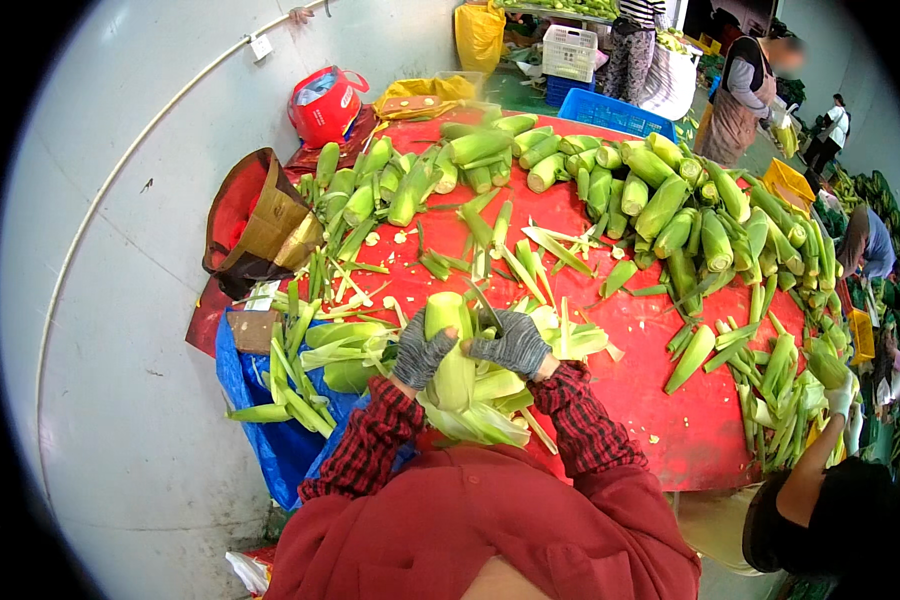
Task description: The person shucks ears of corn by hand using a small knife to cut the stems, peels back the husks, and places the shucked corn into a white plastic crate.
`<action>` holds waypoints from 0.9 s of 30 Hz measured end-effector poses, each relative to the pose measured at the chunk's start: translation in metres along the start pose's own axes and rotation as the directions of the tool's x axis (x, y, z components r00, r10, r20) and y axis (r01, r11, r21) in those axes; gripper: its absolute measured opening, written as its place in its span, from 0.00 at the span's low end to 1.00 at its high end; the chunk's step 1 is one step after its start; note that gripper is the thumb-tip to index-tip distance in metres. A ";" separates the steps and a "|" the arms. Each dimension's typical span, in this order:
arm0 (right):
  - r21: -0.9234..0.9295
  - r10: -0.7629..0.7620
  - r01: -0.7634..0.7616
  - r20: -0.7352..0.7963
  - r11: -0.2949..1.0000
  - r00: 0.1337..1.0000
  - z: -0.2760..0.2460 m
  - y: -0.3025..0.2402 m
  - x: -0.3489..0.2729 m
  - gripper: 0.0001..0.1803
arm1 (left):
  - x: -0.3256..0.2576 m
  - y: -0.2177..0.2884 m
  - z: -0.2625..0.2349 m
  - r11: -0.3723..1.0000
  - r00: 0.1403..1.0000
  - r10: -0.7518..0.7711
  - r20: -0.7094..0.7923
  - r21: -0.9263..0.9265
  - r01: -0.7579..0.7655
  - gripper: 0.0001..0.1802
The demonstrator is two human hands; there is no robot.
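In front of my body stands an ear of corn (450, 372), upright in its pale green husk, with its cut end toward the far side. My left hand (425, 351), in a grey knit glove with bare fingertips, is wrapped round its left side. My right hand (511, 343), gloved alike, is closed at the ear's right side. A thin dark strip (484, 304) sticks up from its fingers; whether it is a blade or a husk leaf I cannot tell. Loose pale husks (482, 425) lie beneath the ear, and more husks (350, 345) lie left of my left hand.
Unpeeled corn (660, 205) is heaped along the far and right sides of the red table (630, 350). A brown bag (260, 215), a red bucket (326, 106) and a blue sheet (270, 440) are at the left. A co-worker's gloved hand (841, 393) touches corn at right. Blue crate (615, 113) beyond.
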State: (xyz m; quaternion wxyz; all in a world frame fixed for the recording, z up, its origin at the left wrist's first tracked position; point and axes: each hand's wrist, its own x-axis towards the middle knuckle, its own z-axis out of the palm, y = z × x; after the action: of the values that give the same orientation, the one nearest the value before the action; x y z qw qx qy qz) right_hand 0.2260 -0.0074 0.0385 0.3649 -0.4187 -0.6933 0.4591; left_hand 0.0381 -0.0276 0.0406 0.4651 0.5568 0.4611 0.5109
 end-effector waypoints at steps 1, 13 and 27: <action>0.109 0.043 -0.049 0.055 0.993 0.998 -0.001 -0.003 -0.001 0.29 | -0.002 0.007 0.001 0.999 1.000 0.007 0.014 0.047 -0.007 0.31; 0.306 0.262 -0.273 0.078 0.912 0.962 0.010 0.005 -0.004 0.12 | -0.013 -0.006 -0.012 0.998 0.980 -0.067 0.188 0.030 0.063 0.40; 0.473 0.213 -0.219 0.066 0.853 0.975 0.012 -0.015 -0.022 0.08 | -0.014 -0.025 0.006 0.991 1.000 -0.011 0.027 -0.133 0.014 0.34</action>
State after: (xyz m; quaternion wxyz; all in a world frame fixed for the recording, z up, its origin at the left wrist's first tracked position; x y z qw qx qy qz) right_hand 0.2206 -0.0350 0.0464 0.3990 -0.3884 -0.5094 0.6561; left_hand 0.0421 -0.0380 0.0135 0.5103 0.5284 0.4235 0.5302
